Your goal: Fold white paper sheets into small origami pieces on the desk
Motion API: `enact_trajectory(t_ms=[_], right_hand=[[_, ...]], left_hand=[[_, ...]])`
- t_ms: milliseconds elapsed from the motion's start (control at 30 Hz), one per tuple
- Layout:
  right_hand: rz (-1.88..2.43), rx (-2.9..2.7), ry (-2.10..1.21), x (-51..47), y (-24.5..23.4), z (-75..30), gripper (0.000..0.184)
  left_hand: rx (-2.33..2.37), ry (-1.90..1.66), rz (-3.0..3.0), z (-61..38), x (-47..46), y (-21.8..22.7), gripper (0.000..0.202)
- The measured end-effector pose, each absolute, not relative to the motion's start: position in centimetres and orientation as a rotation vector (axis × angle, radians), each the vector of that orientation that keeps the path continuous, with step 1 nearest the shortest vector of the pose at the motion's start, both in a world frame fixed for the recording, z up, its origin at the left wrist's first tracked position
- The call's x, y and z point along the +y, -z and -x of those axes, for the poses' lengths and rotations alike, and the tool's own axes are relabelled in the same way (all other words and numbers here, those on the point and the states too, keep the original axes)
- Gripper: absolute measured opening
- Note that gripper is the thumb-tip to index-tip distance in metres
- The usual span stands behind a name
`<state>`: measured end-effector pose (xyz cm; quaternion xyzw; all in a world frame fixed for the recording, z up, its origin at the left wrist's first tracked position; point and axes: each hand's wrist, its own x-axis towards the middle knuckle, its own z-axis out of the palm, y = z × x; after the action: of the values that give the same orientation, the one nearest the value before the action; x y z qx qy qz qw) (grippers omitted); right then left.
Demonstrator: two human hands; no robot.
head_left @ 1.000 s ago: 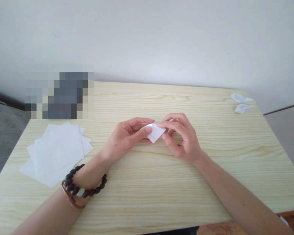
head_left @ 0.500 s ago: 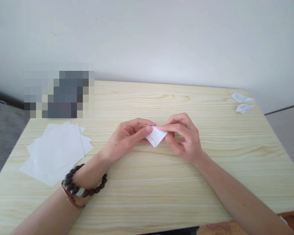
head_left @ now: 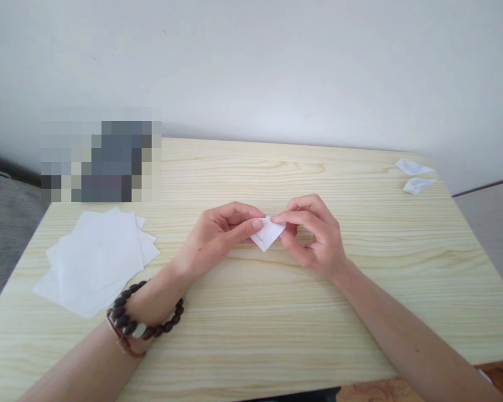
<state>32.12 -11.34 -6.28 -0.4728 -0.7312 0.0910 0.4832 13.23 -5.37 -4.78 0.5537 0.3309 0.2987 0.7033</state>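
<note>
A small piece of folded white paper (head_left: 266, 235) is held between my two hands above the middle of the table, one corner pointing down toward me. My left hand (head_left: 220, 234) is closed on its left side, thumb on top and fingers behind. On the right side, my right hand (head_left: 316, 231) pinches the paper's upper edge and right corner with its fingertips. The far side of the paper and some fingertips behind it are hidden. A dark beaded bracelet (head_left: 129, 326) circles my left wrist.
Several loose white paper sheets (head_left: 100, 251) lie overlapping on the left of the wood-grain table (head_left: 251, 335). Two folded white paper pieces (head_left: 413, 166) rest near the far right corner. A blurred dark object (head_left: 113, 162) is at the back left, before a pale wall (head_left: 276, 67).
My left thumb has shifted slightly to the right on the folded paper, and the paper has tilted a little. Both hands keep hold of it; the other things have not moved.
</note>
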Motion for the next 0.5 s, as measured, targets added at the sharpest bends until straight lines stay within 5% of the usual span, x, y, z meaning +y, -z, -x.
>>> enact_trajectory(t_ms=[500], right_hand=[[1.133,-1.771,-0.272,-11.34,6.33,-32.25,0.017]], left_hand=[[0.707,-0.669,-1.241,-13.23,-5.37,4.83,0.013]])
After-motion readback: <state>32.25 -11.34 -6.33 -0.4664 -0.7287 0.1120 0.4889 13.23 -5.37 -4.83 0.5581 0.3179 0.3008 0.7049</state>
